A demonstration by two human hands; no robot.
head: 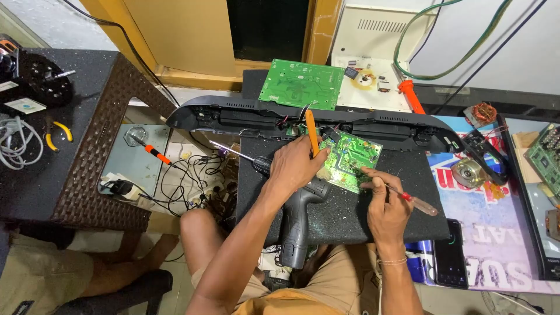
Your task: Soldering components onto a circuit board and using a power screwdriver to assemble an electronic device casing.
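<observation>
centrally, a small green circuit board [349, 160] lies on the dark inner face of a long black plastic housing [326, 119] resting across your lap. your left hand [297, 166] is closed around an orange-handled tool [312, 133], its blade held upright at the board's upper left corner; the same hand rests over the top of a dark cordless drill [298, 219] whose long bit [232, 151] points away to the left. your right hand [385, 210] is closed on a thin screwdriver with a red and clear handle [415, 201], the tip set on the board's right-hand part. judged from its look, the board is light and stiff but brittle, with soldered parts and thin wires at its upper edge that would tear under a pull; take it by its bare edges or corners, never by the components, and lift it level. the housing seems long, hollow and easily tipped, so steady it with a forearm. the drill is likely the heaviest item here and sits loosely; grip it by its handle. beyond the housing lie a larger green board [301, 83] and a white panel [367, 81]; a black phone [448, 254] lies just right of your right wrist, and yellow-handled pliers [58, 134] lie on the dark table [87, 151] at far left
</observation>
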